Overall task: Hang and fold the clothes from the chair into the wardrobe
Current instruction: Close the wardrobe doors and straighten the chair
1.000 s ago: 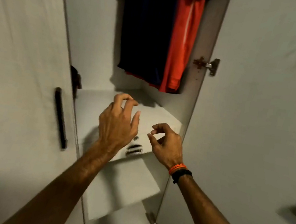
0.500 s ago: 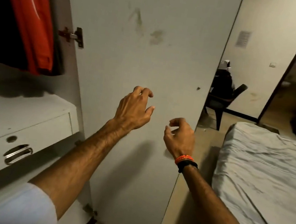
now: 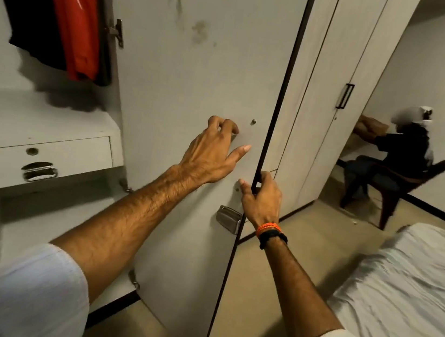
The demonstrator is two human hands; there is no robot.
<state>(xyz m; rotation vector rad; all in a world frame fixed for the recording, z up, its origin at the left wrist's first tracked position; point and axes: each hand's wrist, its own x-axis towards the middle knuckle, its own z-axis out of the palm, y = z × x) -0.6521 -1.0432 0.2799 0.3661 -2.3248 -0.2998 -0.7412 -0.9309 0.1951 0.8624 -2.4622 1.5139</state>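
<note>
The wardrobe's right door stands open in front of me, its inner face towards me. My right hand grips the door's dark outer edge, fingers curled round it, just above a metal latch plate. My left hand hovers at the door's inner face with bent fingers and holds nothing. Inside the wardrobe at the upper left hang a red garment and a dark garment. At the far right a dark chair carries a pile of dark clothes topped by a white piece.
A white drawer unit with a metal handle sits inside the wardrobe at the left. A second closed wardrobe stands behind the open door. A bed with a pale sheet fills the lower right. Beige floor lies between.
My view has swung right, from the wardrobe's inside to the open door and the room. My right hand has taken hold of the door's edge; my left hand moved up to the door face.
</note>
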